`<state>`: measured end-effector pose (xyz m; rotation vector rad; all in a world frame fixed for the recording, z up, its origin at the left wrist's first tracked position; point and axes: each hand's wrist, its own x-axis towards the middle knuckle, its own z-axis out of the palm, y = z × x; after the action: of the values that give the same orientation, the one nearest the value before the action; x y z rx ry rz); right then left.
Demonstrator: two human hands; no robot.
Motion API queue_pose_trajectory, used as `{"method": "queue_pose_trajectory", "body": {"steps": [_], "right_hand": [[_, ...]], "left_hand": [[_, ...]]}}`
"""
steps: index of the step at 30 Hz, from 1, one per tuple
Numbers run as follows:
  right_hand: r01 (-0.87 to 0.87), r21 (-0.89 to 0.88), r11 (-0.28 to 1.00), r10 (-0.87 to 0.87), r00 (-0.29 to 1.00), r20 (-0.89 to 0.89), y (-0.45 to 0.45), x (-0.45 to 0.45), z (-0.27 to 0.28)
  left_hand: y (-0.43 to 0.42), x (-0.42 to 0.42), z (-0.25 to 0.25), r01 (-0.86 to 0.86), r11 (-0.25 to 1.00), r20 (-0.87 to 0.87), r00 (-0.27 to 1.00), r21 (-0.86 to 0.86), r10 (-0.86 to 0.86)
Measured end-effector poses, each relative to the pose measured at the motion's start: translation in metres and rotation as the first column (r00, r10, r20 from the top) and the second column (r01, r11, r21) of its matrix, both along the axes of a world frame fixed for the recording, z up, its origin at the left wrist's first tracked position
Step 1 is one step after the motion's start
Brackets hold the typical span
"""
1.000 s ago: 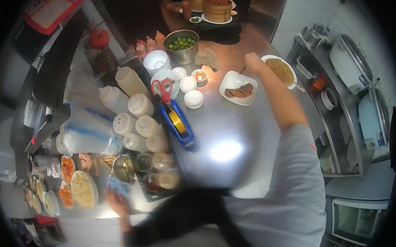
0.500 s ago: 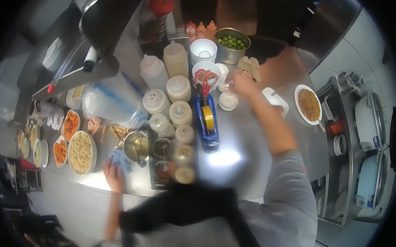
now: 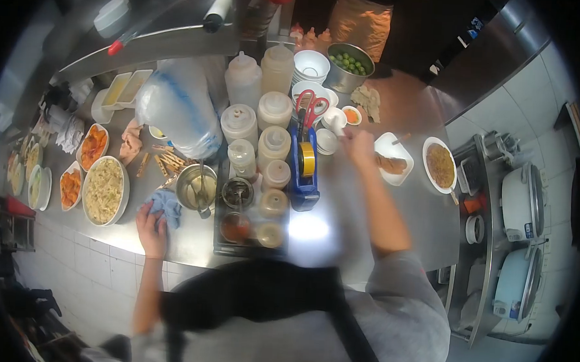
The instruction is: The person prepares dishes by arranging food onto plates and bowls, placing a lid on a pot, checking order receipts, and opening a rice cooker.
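Observation:
My right hand [image 3: 359,147] has its fingers drawn together beside the small white cups [image 3: 327,142]. A blurred white cup [image 3: 335,119] lies right at the fingertips; whether they grip it, I cannot make out. Just beyond is a small cup of orange food [image 3: 352,115]. To the right of that hand stands a white dish with brown food [image 3: 392,165]. My left hand [image 3: 150,233] rests at the counter's front edge, fingers apart, touching a crumpled blue cloth [image 3: 166,207]. A metal pot with a ladle [image 3: 196,186] stands next to the cloth.
Several squeeze bottles [image 3: 275,109] and sauce jars fill the middle, beside a blue tape dispenser [image 3: 304,175] with red-handled scissors [image 3: 312,105]. A pot of green limes [image 3: 350,61] is behind. Food bowls [image 3: 106,191] stand left, an oval plate [image 3: 439,165] right. Someone stands across the counter.
My right hand has drawn back toward me from the white cups, and the cup of orange food now shows. My left hand has slid slightly off the cloth. The camera view has shifted.

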<state>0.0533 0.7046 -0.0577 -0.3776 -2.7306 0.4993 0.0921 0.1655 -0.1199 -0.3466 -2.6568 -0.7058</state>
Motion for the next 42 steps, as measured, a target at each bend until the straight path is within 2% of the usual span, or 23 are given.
{"method": "queue_pose_trajectory", "body": {"steps": [1, 4, 7, 10, 13, 14, 16, 18, 20, 21, 22, 23, 25, 26, 27, 28, 30, 33, 36, 37, 39, 41, 42], "right_hand": [[0.038, -0.034, 0.999, -0.04, 0.999, -0.038, 0.007, -0.001, 0.004], [0.143, 0.205, 0.968, -0.199, 0.937, 0.288, 0.021, -0.013, -0.01], [0.069, 0.302, 0.951, -0.151, 0.955, 0.255, 0.037, -0.017, -0.06], [0.044, 0.322, 0.946, -0.174, 0.906, 0.385, 0.05, -0.025, -0.081], [0.198, 0.212, 0.957, -0.247, 0.94, 0.237, 0.018, -0.029, -0.006], [-0.01, 0.268, 0.963, 0.022, 0.999, -0.04, 0.026, -0.04, -0.001], [-0.155, 0.021, 0.988, 0.156, 0.967, -0.201, -0.026, -0.044, 0.085], [-0.479, -0.389, 0.787, 0.313, 0.853, -0.417, -0.044, -0.082, 0.1], [-0.604, -0.419, 0.678, 0.418, 0.786, -0.456, -0.076, -0.103, 0.127], [-0.681, -0.32, 0.659, 0.513, 0.718, -0.471, -0.093, -0.11, 0.138], [-0.656, -0.274, 0.703, 0.544, 0.745, -0.387, -0.122, -0.097, 0.159], [-0.643, -0.347, 0.682, 0.6, 0.764, -0.236, -0.136, -0.103, 0.157], [-0.548, -0.012, 0.837, 0.548, 0.836, 0.044, -0.168, -0.109, 0.153], [-0.5, -0.009, 0.866, 0.5, 0.864, 0.065, -0.173, -0.125, 0.132], [-0.483, -0.133, 0.866, 0.477, 0.876, -0.076, -0.174, -0.133, 0.113], [-0.475, -0.225, 0.851, 0.469, 0.879, -0.08, -0.177, -0.131, 0.118], [-0.538, -0.039, 0.842, 0.519, 0.828, -0.213, -0.183, -0.115, 0.133], [-0.322, -0.141, 0.936, 0.267, 0.912, -0.31, -0.182, -0.092, 0.161], [-0.531, -0.146, 0.835, 0.271, 0.627, -0.73, -0.157, -0.035, 0.232], [-0.447, -0.053, 0.893, 0.21, 0.519, -0.829, -0.15, -0.018, 0.253], [-0.728, -0.219, 0.65, -0.027, 0.266, -0.964, -0.145, 0.012, 0.28], [-0.714, -0.181, 0.676, -0.036, 0.213, -0.976, -0.113, 0.015, 0.282], [-0.786, -0.249, 0.566, 0.0, 0.302, -0.953, -0.098, 0.014, 0.276]], "left_hand": [[0.0, 0.0, 0.0, -0.002, 1.0, 0.0, 1.0, 0.004, 0.002], [0.0, 0.001, 0.002, 0.008, 1.0, -0.013, 1.0, 0.009, -0.008], [-0.002, 0.0, -0.001, 0.009, 1.0, -0.001, 1.0, 0.015, -0.009], [-0.001, 0.001, 0.001, -0.003, 1.0, 0.008, 1.0, 0.022, 0.003], [-0.003, 0.001, -0.001, -0.011, 1.0, -0.012, 1.0, 0.006, 0.011], [-0.003, -0.001, -0.002, -0.013, 1.0, -0.019, 1.0, -0.003, 0.013], [-0.003, -0.003, 0.001, -0.005, 0.999, -0.021, 1.0, 0.042, 0.006], [-0.003, 0.002, 0.003, -0.011, 0.998, 0.0, 1.0, 0.068, 0.011], [-0.002, 0.001, 0.005, -0.027, 0.996, 0.018, 1.0, 0.086, 0.026], [-0.001, -0.002, 0.006, -0.029, 0.996, 0.017, 0.999, 0.081, 0.028], [-0.001, -0.001, 0.005, -0.031, 0.997, 0.017, 0.999, 0.077, 0.03], [-0.002, 0.001, 0.004, -0.036, 0.997, 0.016, 0.999, 0.073, 0.035], [-0.008, 0.0, -0.002, 0.013, 1.0, -0.085, 0.996, -0.011, -0.014], [-0.008, -0.001, -0.006, -0.023, 0.999, -0.086, 0.996, 0.025, 0.025], [-0.01, -0.001, -0.01, -0.022, 0.999, -0.09, 0.996, 0.036, 0.025], [-0.011, -0.001, -0.009, -0.012, 1.0, -0.107, 0.994, 0.017, 0.014], [-0.009, 0.002, -0.001, -0.012, 0.999, -0.11, 0.994, 0.043, 0.017], [-0.01, 0.003, -0.003, -0.002, 0.997, -0.124, 0.992, 0.073, 0.011], [-0.013, 0.002, -0.006, 0.005, 0.997, -0.13, 0.991, 0.071, 0.005], [-0.014, 0.003, -0.008, 0.006, 0.998, -0.126, 0.992, 0.066, 0.003], [-0.014, 0.004, -0.008, 0.006, 0.997, -0.138, 0.99, 0.076, 0.005], [-0.013, 0.007, -0.006, 0.003, 0.997, -0.136, 0.991, 0.083, 0.009], [-0.011, 0.008, -0.003, -0.001, 0.996, -0.131, 0.991, 0.085, 0.012]]}}
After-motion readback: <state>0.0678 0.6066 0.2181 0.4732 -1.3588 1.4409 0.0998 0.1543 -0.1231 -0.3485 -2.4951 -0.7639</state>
